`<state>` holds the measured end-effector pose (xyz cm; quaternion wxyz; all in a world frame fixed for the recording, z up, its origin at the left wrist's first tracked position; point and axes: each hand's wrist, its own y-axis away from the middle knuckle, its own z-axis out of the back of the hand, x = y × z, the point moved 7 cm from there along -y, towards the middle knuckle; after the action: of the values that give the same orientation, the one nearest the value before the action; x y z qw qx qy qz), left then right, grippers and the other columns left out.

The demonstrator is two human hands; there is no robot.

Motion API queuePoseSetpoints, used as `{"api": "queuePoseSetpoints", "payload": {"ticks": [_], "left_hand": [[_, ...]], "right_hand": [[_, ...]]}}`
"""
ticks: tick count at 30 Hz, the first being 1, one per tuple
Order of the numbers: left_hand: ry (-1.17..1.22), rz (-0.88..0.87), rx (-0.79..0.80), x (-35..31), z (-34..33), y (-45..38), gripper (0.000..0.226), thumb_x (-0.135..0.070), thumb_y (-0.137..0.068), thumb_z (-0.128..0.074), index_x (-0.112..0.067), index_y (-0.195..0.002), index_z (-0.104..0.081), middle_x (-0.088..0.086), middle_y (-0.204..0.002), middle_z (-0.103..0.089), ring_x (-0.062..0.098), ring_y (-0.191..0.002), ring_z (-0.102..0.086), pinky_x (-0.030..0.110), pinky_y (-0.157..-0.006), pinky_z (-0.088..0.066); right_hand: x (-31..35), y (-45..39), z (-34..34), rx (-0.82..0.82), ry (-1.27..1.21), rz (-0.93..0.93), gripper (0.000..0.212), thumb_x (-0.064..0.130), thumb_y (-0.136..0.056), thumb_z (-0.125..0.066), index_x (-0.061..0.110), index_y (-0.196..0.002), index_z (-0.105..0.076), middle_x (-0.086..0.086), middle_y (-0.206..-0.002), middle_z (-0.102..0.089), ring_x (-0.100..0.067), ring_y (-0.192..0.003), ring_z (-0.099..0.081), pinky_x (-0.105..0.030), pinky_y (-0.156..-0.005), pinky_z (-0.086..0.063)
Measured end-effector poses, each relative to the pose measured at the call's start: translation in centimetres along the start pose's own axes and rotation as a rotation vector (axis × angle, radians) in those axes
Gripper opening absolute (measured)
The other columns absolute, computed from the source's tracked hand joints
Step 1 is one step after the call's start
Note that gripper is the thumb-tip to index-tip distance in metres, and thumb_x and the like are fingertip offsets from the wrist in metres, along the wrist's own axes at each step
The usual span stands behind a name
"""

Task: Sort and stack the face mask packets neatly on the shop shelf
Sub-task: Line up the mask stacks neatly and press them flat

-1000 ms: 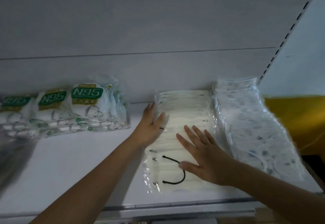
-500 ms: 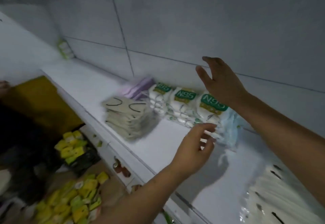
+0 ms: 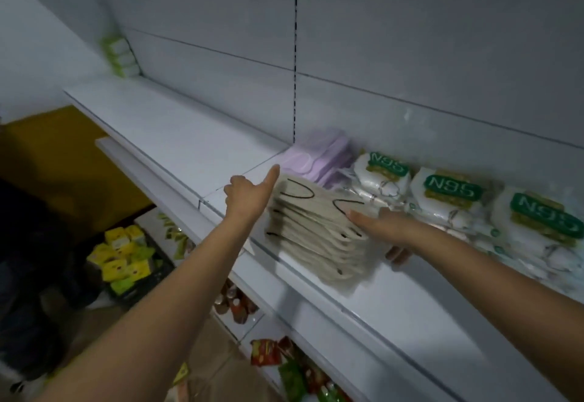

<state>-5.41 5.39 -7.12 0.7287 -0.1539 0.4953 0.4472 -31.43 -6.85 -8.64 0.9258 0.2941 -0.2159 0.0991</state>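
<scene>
Both hands [image 3: 249,194] now flank beige stack [image 3: 316,231].

Most of the right hand [image 3: 384,228] is hidden behind the beige mask stack [image 3: 319,237] (only the thumb and one fingertip show). Beyond the left hand [image 3: 249,196], the purple packets [image 3: 316,158] are smeared. The rightmost N95 packet [image 3: 543,221] runs off frame.

White shelf [image 3: 177,136] running diagonally along a pale grey panelled back wall [image 3: 410,38], a slotted upright [image 3: 295,54] dividing the panels. Green boxes [image 3: 121,54] sitting blurred at the shelf's far end. Yellow packets [image 3: 121,262] and red packets [image 3: 265,352] lying below; a yellow surface [image 3: 63,161] showing at left. Dim light falling throughout.
</scene>
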Motion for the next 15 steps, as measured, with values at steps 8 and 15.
{"api": "queuePoseSetpoints", "payload": {"ticks": [8, 15], "left_hand": [[0.022, 0.263, 0.804, 2.3, -5.4, -1.2, 0.048, -0.058, -0.093, -0.058, -0.022, -0.124, -0.057, 0.001, -0.106, -0.060, 0.020, -0.084, -0.058, 0.027, -0.069, -0.054], [0.259, 0.344, 0.989, 3.4, -7.3, 0.8, 0.029, -0.039, -0.085, -0.072, -0.019, -0.106, -0.070, 0.010, -0.102, -0.072, 0.025, -0.092, -0.065, 0.038, -0.095, -0.048]], "right_hand": [[-2.1, -0.1, -5.1, 0.067, -0.852, -0.078, 0.073, 0.042, -0.058, -0.090, 0.002, -0.115, -0.069, -0.009, -0.106, -0.075, -0.023, -0.100, -0.070, -0.036, -0.095, -0.054], [-3.2, 3.4, -6.9, 0.183, -1.251, -0.055, 0.039, 0.022, -0.083, -0.074, 0.003, -0.118, -0.070, -0.014, -0.116, -0.072, -0.028, -0.110, -0.068, -0.039, -0.102, -0.049]]}}
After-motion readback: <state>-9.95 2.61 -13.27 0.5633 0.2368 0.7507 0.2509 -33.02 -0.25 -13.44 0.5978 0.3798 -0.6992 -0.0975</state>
